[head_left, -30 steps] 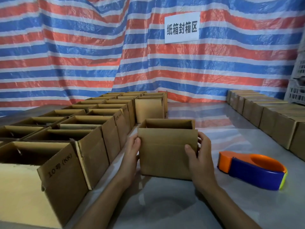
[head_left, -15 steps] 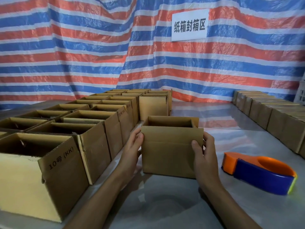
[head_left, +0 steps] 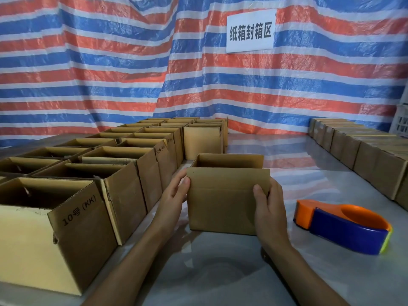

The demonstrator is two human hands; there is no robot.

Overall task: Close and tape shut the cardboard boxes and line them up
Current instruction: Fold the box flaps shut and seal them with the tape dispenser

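Clasping the open cardboard box (head_left: 223, 208) in your left hand (head_left: 173, 196) and right hand (head_left: 270, 209), you face a glossy grey table (head_left: 220, 274) and striped tarpaulin (head_left: 110, 62).

Brown cardboard boxes (head_left: 227, 199), orange and blue tape dispenser (head_left: 344, 226), red, blue and white striped tarp (head_left: 88, 62), white sign (head_left: 250, 30)

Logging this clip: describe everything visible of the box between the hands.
The small box is plain brown cardboard, upright on the grey table, top open, flaps standing up. The left hand grips its left edge; the right hand grips its right edge, thumb on the near face. To its left stand open boxes; to its right lies a tape dispenser.
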